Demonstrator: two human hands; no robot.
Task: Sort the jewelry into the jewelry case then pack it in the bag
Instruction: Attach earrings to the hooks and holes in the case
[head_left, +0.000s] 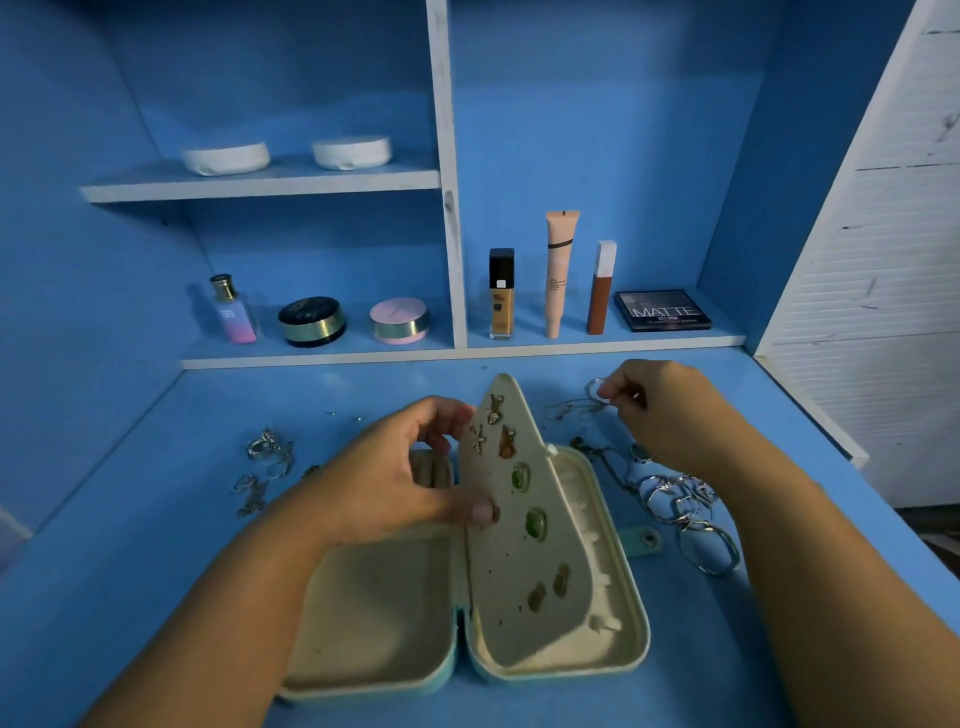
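The light is dim and cool, with a blue cast over everything. My left hand (400, 467) throws a soft shadow into the left half of the cream-lined jewelry case (374, 613). The small silver ring (595, 388) pinched in my right hand (660, 410) is a blur. At the right edge of the blue bench (156, 519), the white slatted panel (883, 234) leans, bent by the wide lens.

The blue desktop (156, 545) carries the open jewelry case (379, 613) at its middle, lying flat with both halves spread, a cluster of silver rings (270, 449) off to its left, thin chains (571, 410) strewn behind its right half, and a heap of silver bangles (685, 506) just beside it on the right.
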